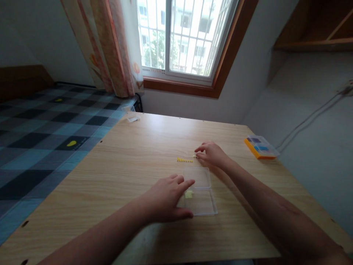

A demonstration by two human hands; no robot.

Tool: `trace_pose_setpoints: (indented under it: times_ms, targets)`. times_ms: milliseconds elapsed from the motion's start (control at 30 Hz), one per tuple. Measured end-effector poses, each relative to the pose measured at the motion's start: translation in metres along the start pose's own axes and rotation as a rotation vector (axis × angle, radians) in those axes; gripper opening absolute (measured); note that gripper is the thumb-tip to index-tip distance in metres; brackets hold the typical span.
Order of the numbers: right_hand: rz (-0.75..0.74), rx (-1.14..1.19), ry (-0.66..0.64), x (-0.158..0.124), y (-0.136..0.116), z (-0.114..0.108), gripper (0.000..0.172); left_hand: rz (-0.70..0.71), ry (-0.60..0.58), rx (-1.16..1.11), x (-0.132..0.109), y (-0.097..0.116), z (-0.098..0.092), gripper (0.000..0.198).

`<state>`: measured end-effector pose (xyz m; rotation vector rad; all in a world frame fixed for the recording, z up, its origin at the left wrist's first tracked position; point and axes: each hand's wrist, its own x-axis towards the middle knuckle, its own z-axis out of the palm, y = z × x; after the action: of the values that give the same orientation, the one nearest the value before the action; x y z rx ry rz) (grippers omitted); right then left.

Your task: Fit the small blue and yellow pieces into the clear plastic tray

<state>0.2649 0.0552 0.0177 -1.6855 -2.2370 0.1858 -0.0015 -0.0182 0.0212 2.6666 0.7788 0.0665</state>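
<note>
Pieces of yellow [184,160], tiny and closely spaced, lie in a short row near the middle of the table [116,195], just beyond a clear box [203,202]. Such a straight line probably keeps each one separate and easy to reach. At the right end of the row, a little apart from it, is a pale piece [194,156], directly at the tips of the right hand [211,154]. There the thumb and forefinger are close together with the pale piece between or just under them; whether the grip actually pinches it, I cannot tell at this size. The hand comes in from the right side, which seems to leave the row uncovered and in sight.

The left hand [168,197] has its grip spread, thumb and forefinger well apart over the left part of the box, perhaps to steady it; firm contact is hard to judge. The box lies opened flat, one half behind the other, and pale yellow bits [189,194] sit in the nearer half, presumably so they do not scatter. An orange-sided case [261,147] rests by the right edge, and a small clear container [134,118] at the far left corner, both well out of the working area.
</note>
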Motion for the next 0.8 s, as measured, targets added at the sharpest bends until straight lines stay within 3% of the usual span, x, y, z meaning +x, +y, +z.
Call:
trace_pose_setpoints:
  times_ms: [467, 667, 800]
  targets:
    - [-0.032, -0.123, -0.019, 0.008, -0.018, 0.011, 0.019, -0.001, 0.008, -0.016, -0.001, 0.0, 0.0, 0.087]
    - [-0.063, -0.088, 0.068, -0.023, -0.021, -0.024, 0.011, 0.001, 0.011, -0.017, -0.001, -0.001, 0.001, 0.088]
    - [-0.262, 0.108, 0.112, -0.07, -0.033, -0.053, 0.008, -0.005, 0.008, -0.021, -0.001, -0.002, 0.001, 0.088]
